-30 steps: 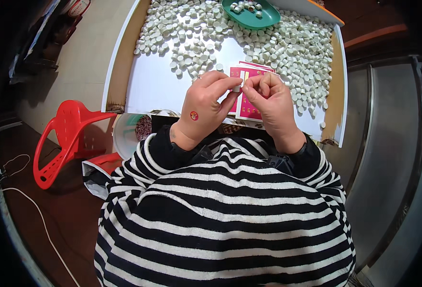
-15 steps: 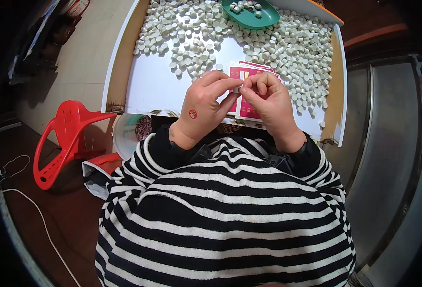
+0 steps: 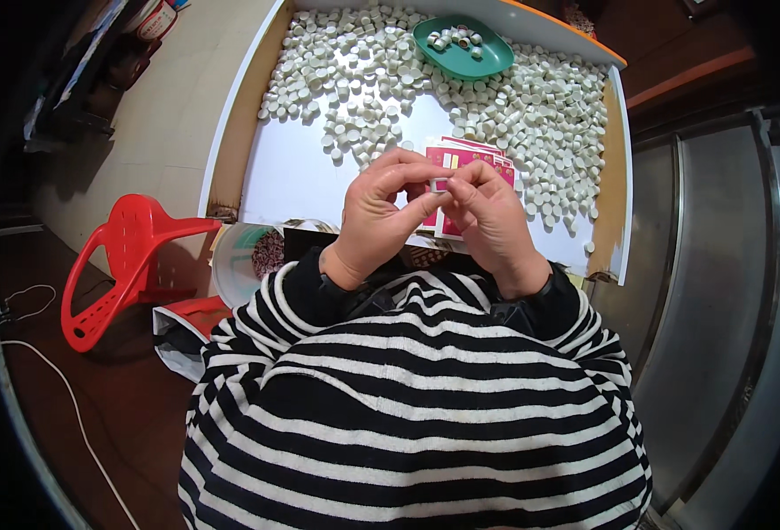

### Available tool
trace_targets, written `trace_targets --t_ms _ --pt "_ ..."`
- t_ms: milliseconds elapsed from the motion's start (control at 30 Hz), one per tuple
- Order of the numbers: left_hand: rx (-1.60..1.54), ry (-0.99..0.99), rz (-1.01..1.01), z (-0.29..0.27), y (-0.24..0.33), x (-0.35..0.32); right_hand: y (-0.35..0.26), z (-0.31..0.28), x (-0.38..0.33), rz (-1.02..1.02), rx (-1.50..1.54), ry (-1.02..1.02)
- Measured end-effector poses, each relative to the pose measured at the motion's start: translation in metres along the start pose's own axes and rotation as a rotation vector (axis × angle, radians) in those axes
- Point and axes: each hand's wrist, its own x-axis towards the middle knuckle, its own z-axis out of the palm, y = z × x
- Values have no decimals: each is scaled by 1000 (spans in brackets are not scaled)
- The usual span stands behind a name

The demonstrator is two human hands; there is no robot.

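Note:
In front of me, my left hand (image 3: 379,210) is closed in a pinch, its thumb and fingertips holding a small white cap (image 3: 437,186). A bit of pink shows on the cap, too small to make out. The thumb and forefinger of my right hand (image 3: 498,219) press together at the cap's right side. Beneath and beyond the hands lie magenta sticker sheets (image 3: 475,157) in a stack, partly covered by my fingers. Many loose white caps (image 3: 363,124) spread over the white tray board (image 3: 288,181) farther off.
A green dish (image 3: 465,62) with several caps rests at the far side among the loose ones. Wooden side walls (image 3: 235,146) bound the tray board. To my left are a red plastic chair (image 3: 131,252) and a clear tub (image 3: 235,256) below the board's near edge.
The view has shifted slightly, so the tray sits lower. The cap is turned and shows pink between my fingers. A round red sticker on the back of my left hand no longer shows.

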Motion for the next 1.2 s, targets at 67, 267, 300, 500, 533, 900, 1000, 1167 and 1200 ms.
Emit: trace_targets --t_ms 67,267,300,500,533,900,1000,1167,1200 --pt "54 70 0 0 -3 -1 -2 1 -4 -139 -155 44" --pt "371 29 94 -2 -8 7 -6 8 -4 -298 -362 65" --pt "371 25 87 -2 -9 7 -5 7 -3 -293 -352 76" --pt "260 6 77 -3 -10 6 -4 0 2 -162 -221 73" --pt "230 23 113 -2 -10 7 -5 0 2 -159 -221 78" --pt "-455 -32 -181 4 -12 2 -1 9 -1 -94 5 16" --pt "-666 87 -501 -2 -14 5 4 3 3 -239 -298 34" --pt "-713 -50 -705 -9 -16 5 4 -4 6 -332 -798 28" --pt "-684 -61 -694 -10 -17 5 3 -4 7 -330 -794 24"
